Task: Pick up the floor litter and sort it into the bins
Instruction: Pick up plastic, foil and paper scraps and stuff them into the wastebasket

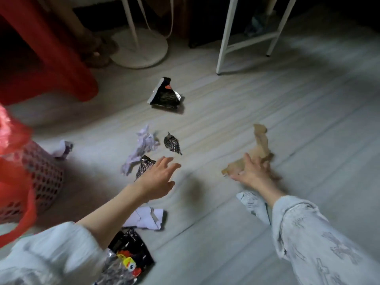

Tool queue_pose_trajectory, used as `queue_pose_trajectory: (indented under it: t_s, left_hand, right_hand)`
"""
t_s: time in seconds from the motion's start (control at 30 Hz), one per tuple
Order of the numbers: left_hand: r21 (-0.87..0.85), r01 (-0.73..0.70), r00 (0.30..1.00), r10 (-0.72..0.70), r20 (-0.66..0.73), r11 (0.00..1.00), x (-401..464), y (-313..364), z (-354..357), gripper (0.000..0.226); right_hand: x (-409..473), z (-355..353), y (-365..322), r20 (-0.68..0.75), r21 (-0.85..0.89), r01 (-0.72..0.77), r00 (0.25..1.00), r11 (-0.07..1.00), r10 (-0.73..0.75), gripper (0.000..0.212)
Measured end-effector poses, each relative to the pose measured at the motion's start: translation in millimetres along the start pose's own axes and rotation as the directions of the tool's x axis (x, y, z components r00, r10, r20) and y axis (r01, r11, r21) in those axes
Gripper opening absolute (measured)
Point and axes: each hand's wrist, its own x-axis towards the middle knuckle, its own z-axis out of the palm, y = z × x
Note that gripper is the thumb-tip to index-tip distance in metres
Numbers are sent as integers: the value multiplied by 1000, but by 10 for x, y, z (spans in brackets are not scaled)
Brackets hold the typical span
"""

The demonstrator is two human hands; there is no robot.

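Observation:
Litter lies scattered on the pale wood floor. My right hand [255,171] grips the near end of a crumpled brown paper [261,144], which stands up from the floor. My left hand [159,178] hovers open, fingers spread, just over a small dark foil wrapper [144,167]. A second dark wrapper [172,143] lies beyond my fingertips, beside a crumpled white paper [143,148]. Farther off sits a black snack bag [164,95]. A pink mesh bin [44,177] with a red bag liner [12,138] stands at the left.
Near me lie a folded white paper [147,218], a printed receipt [251,203] under my right forearm, and a black shiny wrapper [128,256]. More white paper [62,150] rests by the bin. A red stool [51,48], a white fan base [141,50] and white frame legs [224,44] stand behind.

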Motion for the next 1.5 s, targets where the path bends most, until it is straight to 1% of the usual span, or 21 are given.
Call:
queue_pose_trajectory:
  t_s: [0.03, 0.1, 0.2, 0.3, 0.4, 0.47, 0.53, 0.6, 0.67, 0.7, 0.73, 0.8, 0.87, 0.93, 1.0, 1.1, 1.17, 1.23, 1.33, 1.43, 1.5]
  left_hand:
    - [0, 10, 997, -10, 73, 1000, 35, 33, 192, 61]
    - [5, 36, 978, -36, 204, 999, 44, 43, 411, 72]
    - [-49, 57, 950, -40, 309, 997, 83, 43, 517, 88]
    - [-72, 32, 952, -8, 307, 997, 125, 88, 547, 93]
    - [-65, 7, 947, 15, 322, 998, 122, 88, 600, 92]
    - [-57, -6, 944, 25, 329, 998, 109, 58, 638, 91]
    - [-38, -22, 950, 33, 311, 999, 98, 36, 661, 89]
    - [41, -30, 957, 17, 291, 999, 76, 29, 668, 89]
    - [136, -15, 955, -26, 295, 991, 41, 25, 689, 93]
    - [166, -5, 949, -48, 311, 986, 18, 20, 699, 97]
    - [173, 10, 939, -68, 336, 985, -10, 11, 716, 100]
    - [134, 45, 912, -95, 399, 990, -57, -18, 737, 106]
    - [104, 59, 892, -100, 440, 993, -87, -43, 730, 112]
    - [121, 41, 890, -91, 447, 992, -87, -47, 706, 116]
    - [158, 14, 901, -81, 427, 987, -81, -63, 698, 118]
    - [266, -20, 898, -100, 429, 964, -168, -119, 768, 120]
    - [304, -7, 893, -131, 431, 953, -230, -128, 851, 118]
    - [283, 33, 914, -144, 379, 958, -244, -91, 872, 103]
    - [179, 91, 965, -132, 229, 980, -228, -56, 852, 78]
    - [61, 131, 982, -138, 131, 990, -231, -115, 890, 80]
    - [52, 155, 973, -162, 164, 986, -249, -148, 900, 93]
  right_hand:
    - [42, 163, 166, 77, -25, -57, 995, 998, 58, 104]
    - [10, 445, 380, 168, -73, -136, 975, 988, 146, 113]
    - [-96, 726, 475, 91, -29, -178, 979, 984, 180, 106]
    - [-73, 813, 440, 5, 51, -154, 988, 987, 154, 80]
    - [-66, 817, 392, 1, 102, -74, 997, 992, 74, 47]
    - [-74, 804, 394, -4, 123, -38, 999, 992, 39, 32]
    - [-85, 776, 426, -79, 135, -22, 996, 991, 32, 26]
    - [-71, 742, 479, -276, 144, 21, 961, 989, 19, 25]
    - [12, 693, 552, -443, 90, 121, 894, 989, -69, 23]
    - [75, 647, 582, -461, 29, 180, 875, 983, -146, 22]
    - [154, 586, 598, -441, -55, 230, 867, 972, -231, 21]
    - [338, 447, 586, -318, -221, 273, 887, 936, -334, 22]
    - [551, 338, 543, -174, -304, 238, 938, 923, -299, 29]
    - [719, 297, 509, -61, -224, 144, 985, 964, -161, 37]
    - [793, 368, 496, -45, -100, 118, 991, 988, -123, 41]
    - [682, 577, 454, -249, -47, 181, 950, 982, -187, 38]
    - [562, 682, 379, -301, -56, 192, 933, 980, -200, 37]
    - [454, 745, 255, -308, -81, 257, 913, 963, -270, 34]
    - [328, 872, 65, -343, -54, 451, 830, 891, -440, 29]
    - [125, 890, -158, -343, 268, 488, 854, 831, -390, 21]
    - [38, 814, -264, -378, 534, 413, 897, 737, -229, 20]
